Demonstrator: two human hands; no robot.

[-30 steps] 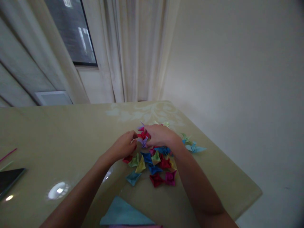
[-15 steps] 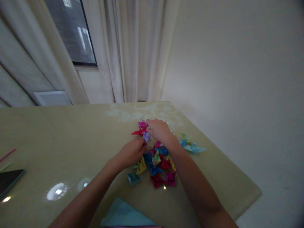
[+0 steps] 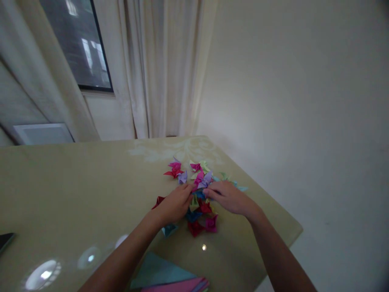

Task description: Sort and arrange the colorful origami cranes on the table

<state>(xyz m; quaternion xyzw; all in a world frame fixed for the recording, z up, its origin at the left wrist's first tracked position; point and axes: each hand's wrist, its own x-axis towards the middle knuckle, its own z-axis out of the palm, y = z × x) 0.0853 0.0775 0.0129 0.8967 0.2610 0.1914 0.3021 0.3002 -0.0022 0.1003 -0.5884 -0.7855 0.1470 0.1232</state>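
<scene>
A cluster of small folded-paper origami pieces lies on the table in front of me. My left hand point(image 3: 179, 201) reaches over its left side, fingers bent together at a magenta origami piece point(image 3: 198, 178). From the right, my right hand point(image 3: 229, 196) has thumb and fingers pinched at the lower edge of a lavender origami piece point(image 3: 206, 180). A blue piece point(image 3: 199, 194) shows just below the fingertips. Nearer to me are a light green piece point(image 3: 194, 202), a red piece point(image 3: 206, 207), a dark red piece point(image 3: 195, 228) and a magenta-purple piece point(image 3: 211, 224). My fingers hide some contact points.
Folded sheets in light blue point(image 3: 161, 269) and pink point(image 3: 174, 285) lie at the near edge. Pink and red pieces point(image 3: 174, 173) sit farther back, beside a pale purple one point(image 3: 182, 177). A dark flat object point(image 3: 5, 241) is at far left. The wall point(image 3: 273, 101) borders the table's right.
My right hand has left the pink and purple pieces at the back left and come right and nearer. My left hand has shifted right over the cluster. The view has turned slightly right.
</scene>
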